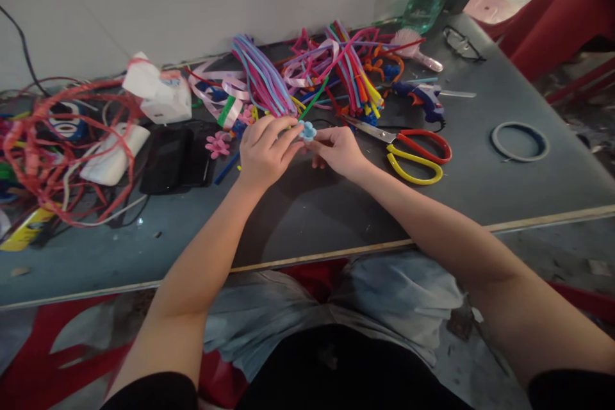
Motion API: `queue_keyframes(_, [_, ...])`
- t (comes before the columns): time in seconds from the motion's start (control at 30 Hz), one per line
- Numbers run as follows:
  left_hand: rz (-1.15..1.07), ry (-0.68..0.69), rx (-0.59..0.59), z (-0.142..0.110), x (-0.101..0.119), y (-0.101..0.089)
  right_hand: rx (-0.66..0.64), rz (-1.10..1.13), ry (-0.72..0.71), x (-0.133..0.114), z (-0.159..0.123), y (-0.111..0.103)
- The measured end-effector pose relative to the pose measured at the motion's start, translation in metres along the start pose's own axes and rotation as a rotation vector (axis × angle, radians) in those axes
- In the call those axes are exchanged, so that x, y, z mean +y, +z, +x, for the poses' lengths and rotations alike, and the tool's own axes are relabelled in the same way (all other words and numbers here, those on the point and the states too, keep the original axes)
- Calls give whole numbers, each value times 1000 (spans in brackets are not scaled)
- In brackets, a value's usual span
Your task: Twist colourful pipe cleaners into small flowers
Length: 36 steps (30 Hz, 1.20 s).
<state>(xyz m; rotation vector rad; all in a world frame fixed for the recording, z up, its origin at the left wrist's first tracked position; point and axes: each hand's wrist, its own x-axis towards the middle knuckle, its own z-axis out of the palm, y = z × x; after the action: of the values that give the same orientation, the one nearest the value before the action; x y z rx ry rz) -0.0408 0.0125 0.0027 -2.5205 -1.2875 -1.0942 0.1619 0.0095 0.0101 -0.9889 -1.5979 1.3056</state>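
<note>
A small light-blue pipe-cleaner flower [308, 131] is pinched between my two hands above the dark table. My left hand [267, 148] grips its left side, thumb and fingertips together. From the right, my right hand [339, 150] closes its thumb and forefinger on the flower's edge. A green pipe cleaner [314, 99] slants up just behind the flower; I cannot tell whether it is joined to it. A pink pipe-cleaner flower [218, 145] lies left of my left hand. Scissors [408, 148] with red and yellow handles rest right of my right hand.
Bundles of coloured pipe cleaners [266, 77] lie along the wall. A glue gun [421, 97], a hairbrush [417, 50], glasses [462, 43] and a grey ring [519, 142] are on the right. Tangled red ribbon [43, 122], a tissue pack [166, 97] and a phone [164, 163] occupy the left.
</note>
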Motion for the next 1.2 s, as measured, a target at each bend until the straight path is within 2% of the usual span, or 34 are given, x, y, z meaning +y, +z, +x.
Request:
queue_keyframes(0.17, [7,48,9,2,-1,6,87,-438,-235,5,-2,-4])
queue_keyframes(0.3, [-79,29,20,3,-1,8,3,-650,-350,7,-3,-7])
queue_keyframes(0.4, [-210,2,36,3,-2,8,-46,-729,-373,5,-3,-10])
queue_keyframes(0.53, [-304,-94,42,5,-3,5,-25,-755,-330,-2,-5,-12])
queue_keyframes(0.63, [-302,-107,52,6,-2,2,0,-670,-311,-6,-6,-11])
queue_keyframes(0.87, [-264,-81,50,3,2,2,78,-202,-224,-5,-2,-6])
queue_keyframes(1.07, [-258,-130,49,5,12,4,30,105,-110,2,2,-1])
queue_keyframes(1.2, [-274,-168,45,4,9,6,-35,234,-4,-3,0,-1])
